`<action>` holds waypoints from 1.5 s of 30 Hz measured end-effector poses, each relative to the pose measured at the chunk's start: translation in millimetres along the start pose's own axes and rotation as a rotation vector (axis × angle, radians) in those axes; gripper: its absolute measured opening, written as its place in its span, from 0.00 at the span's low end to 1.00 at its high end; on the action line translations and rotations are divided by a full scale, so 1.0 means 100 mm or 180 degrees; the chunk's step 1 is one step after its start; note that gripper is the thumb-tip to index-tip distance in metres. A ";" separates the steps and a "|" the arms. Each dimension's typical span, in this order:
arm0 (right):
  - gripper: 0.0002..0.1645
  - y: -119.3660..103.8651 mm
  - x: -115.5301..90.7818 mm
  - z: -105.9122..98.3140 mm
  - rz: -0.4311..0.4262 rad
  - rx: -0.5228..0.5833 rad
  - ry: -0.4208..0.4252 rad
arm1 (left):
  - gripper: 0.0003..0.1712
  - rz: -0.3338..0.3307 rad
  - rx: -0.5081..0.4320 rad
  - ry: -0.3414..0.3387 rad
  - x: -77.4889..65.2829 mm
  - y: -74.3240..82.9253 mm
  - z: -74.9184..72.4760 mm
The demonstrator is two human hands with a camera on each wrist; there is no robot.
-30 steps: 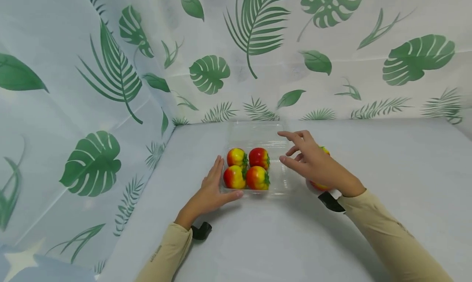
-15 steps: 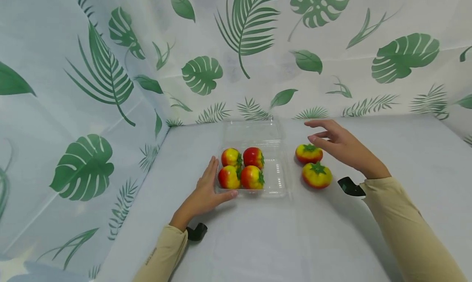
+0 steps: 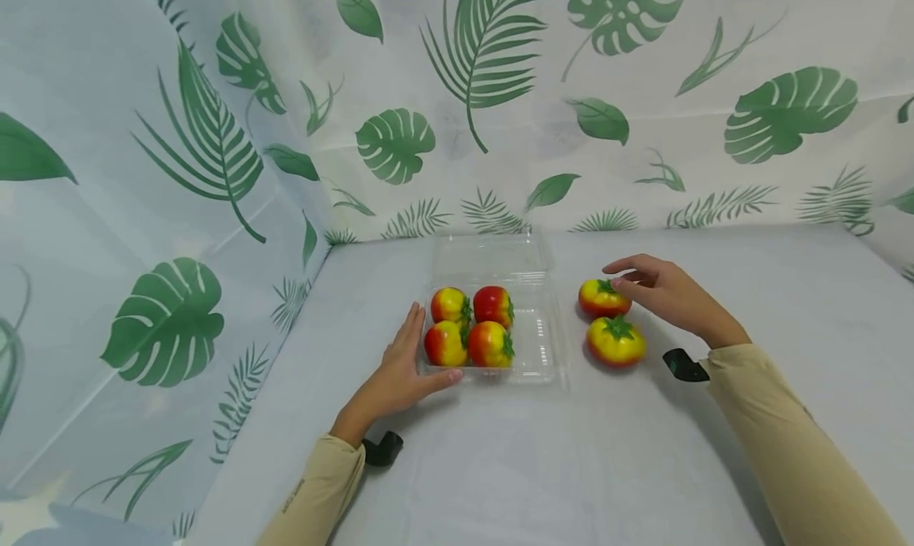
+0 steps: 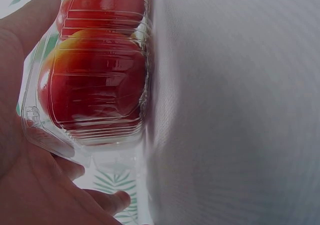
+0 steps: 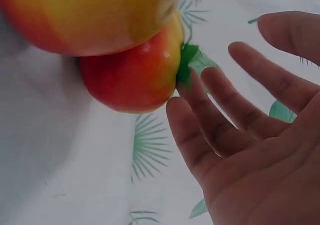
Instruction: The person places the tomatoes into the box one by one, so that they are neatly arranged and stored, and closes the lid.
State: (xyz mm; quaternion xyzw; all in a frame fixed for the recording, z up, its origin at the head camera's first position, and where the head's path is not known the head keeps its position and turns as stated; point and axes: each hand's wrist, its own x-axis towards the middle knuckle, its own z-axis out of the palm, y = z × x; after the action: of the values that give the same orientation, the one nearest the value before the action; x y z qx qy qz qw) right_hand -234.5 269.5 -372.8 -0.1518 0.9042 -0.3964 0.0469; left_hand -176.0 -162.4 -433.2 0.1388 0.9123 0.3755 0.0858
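Note:
A clear plastic clamshell box (image 3: 531,340) lies with its lid folded back on the table. Several red-and-yellow fruits with green leafy tops, like persimmons or tomatoes, fill its left side; one is the near-left fruit (image 3: 444,344). My left hand (image 3: 391,379) rests against the box's near-left corner, fingers straight along the side and thumb at the front rim. Right of the box, a far fruit (image 3: 598,300) and a near fruit (image 3: 616,344) sit on the table. Above and beside the far one hovers my right hand (image 3: 667,296), fingers loosely bent, holding nothing; contact with its leaves is unclear.
The transparent lid (image 3: 491,254) lies behind the box, towards the wall. A white cloth with green leaves (image 3: 396,145) hangs at the back and left. White fabric covers the table (image 3: 500,467).
My right hand has moved right, away from above the box, and then lowered towards the far fruit. Both loose fruits are uncovered now. My left hand has stayed at the box.

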 end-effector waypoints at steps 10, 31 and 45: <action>0.27 0.14 0.08 0.04 -0.0052 -0.0599 0.0071 | 0.73 0.0006 0.0010 0.0015 0.00 0.02 0.00; 0.30 0.22 0.05 0.00 -0.0009 -0.0541 -0.0059 | 0.73 0.0017 0.0032 0.0000 0.00 0.00 0.00; 0.34 0.32 0.04 -0.03 -0.0013 -0.0383 -0.0217 | 0.73 -0.0022 0.0022 0.0011 -0.01 0.03 0.01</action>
State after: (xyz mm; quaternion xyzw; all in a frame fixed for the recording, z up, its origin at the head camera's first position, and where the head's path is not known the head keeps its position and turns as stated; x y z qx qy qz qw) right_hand -246.4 291.3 -394.3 -0.1696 0.9239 -0.3361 0.0677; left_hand -173.8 -159.7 -431.7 0.1353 0.9142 0.3723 0.0851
